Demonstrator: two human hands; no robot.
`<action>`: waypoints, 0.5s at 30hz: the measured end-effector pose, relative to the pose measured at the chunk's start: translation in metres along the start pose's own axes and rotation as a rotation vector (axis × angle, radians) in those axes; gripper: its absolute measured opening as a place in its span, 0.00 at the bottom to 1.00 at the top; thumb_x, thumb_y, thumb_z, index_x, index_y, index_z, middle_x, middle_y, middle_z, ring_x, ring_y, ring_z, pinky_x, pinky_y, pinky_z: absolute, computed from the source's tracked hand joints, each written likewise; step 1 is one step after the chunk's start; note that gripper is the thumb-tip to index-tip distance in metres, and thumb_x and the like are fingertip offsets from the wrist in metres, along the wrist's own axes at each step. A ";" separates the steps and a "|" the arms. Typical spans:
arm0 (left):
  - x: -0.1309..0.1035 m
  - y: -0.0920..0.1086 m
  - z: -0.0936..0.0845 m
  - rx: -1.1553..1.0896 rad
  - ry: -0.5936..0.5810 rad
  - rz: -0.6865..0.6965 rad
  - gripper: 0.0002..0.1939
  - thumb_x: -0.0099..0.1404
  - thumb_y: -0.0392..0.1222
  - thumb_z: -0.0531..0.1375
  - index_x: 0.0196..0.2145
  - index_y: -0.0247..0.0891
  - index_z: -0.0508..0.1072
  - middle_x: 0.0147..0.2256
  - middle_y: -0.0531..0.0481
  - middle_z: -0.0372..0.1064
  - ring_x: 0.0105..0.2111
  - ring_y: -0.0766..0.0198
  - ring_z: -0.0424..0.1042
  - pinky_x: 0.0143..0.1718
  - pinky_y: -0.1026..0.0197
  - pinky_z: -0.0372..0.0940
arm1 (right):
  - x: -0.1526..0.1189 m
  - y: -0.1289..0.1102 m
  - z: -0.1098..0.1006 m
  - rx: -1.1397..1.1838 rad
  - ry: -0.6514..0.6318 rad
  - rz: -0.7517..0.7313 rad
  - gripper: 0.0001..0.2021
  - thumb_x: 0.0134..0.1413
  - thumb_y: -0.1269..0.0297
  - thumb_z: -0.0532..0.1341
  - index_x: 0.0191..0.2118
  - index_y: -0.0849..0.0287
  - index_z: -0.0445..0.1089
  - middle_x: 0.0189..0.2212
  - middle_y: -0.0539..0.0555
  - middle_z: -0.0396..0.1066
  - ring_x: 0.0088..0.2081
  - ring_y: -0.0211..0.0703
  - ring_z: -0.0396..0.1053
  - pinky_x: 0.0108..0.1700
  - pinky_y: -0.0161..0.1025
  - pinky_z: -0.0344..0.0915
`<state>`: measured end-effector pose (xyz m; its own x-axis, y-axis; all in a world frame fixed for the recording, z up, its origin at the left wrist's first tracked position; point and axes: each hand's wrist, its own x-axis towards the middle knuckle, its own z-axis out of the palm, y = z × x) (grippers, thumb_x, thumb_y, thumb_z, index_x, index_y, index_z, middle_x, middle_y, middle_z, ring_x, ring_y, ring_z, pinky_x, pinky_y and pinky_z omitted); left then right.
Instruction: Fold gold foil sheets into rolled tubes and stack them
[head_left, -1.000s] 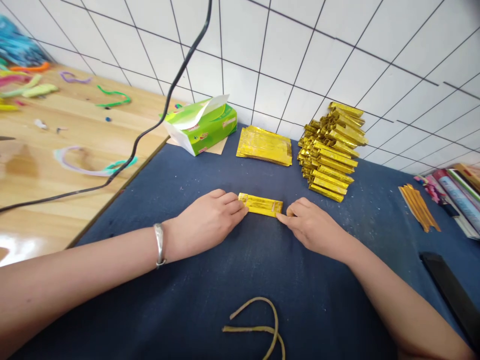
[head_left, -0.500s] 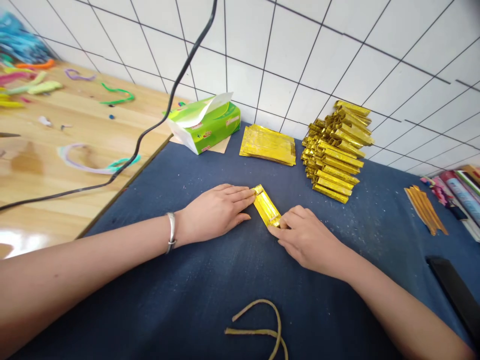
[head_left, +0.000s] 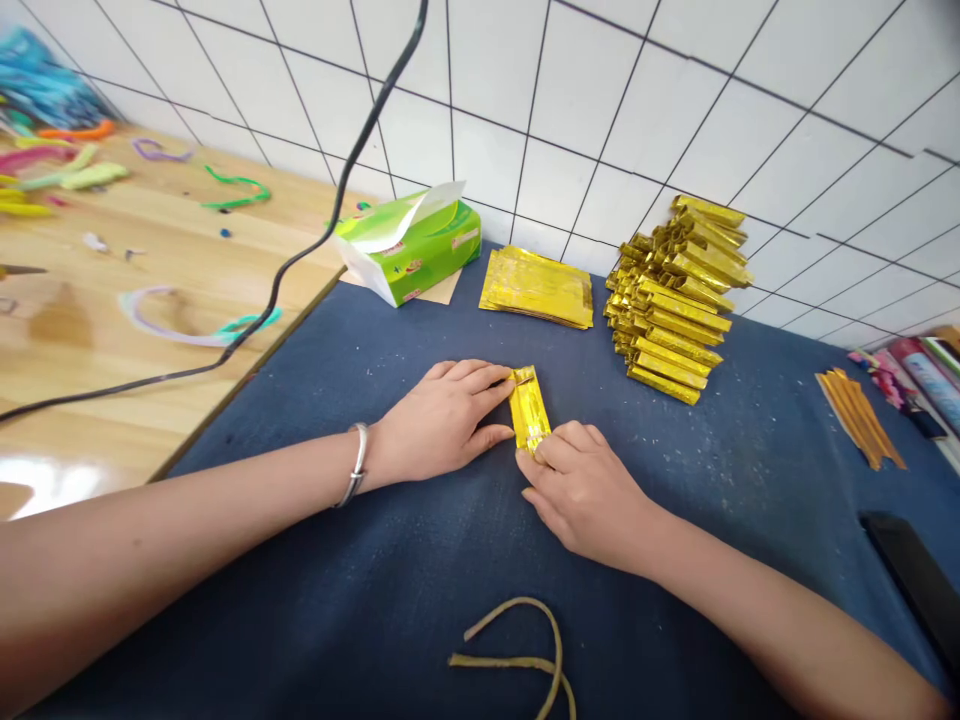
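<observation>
Right hand (head_left: 589, 495) is pinching the near end of a folded gold foil strip (head_left: 529, 408) on the dark-blue tabletop (head_left: 360, 590), loosely open left hand (head_left: 439, 420) is touching its far end, folded-foil pile (head_left: 675, 320) apparently done, flat foil stack (head_left: 536, 288) seemingly remaining.

We note gold strip (head_left: 529, 405): foil-like paper, v. glossy, sl. creased. Flat stack (head_left: 536, 288) & folded pile (head_left: 671, 320): same shiny foil look. Table cover (head_left: 337, 570): dk. cloth, matt, specked. Adj. tabletop (head_left: 180, 225): lt. wood, smooth, w/ glare. We find wall tiles (head_left: 491, 90) smooth; bangle (head_left: 364, 443) polished metal; cable (head_left: 375, 112) plastic-like.
</observation>
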<state>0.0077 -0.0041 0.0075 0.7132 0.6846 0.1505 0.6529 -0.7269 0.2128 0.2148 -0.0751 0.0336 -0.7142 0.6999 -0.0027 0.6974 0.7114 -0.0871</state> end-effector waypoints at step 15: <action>0.000 0.007 0.003 -0.002 0.056 -0.036 0.30 0.62 0.58 0.52 0.55 0.37 0.62 0.56 0.43 0.58 0.55 0.51 0.56 0.56 0.49 0.48 | -0.004 0.010 -0.001 -0.030 0.090 -0.022 0.12 0.58 0.63 0.54 0.45 0.58 0.67 0.36 0.56 0.67 0.42 0.47 0.57 0.41 0.45 0.52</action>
<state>0.0127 -0.0092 0.0058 0.6741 0.7120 0.1965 0.6771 -0.7019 0.2210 0.2248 -0.0712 0.0339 -0.7218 0.6864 0.0886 0.6844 0.7270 -0.0559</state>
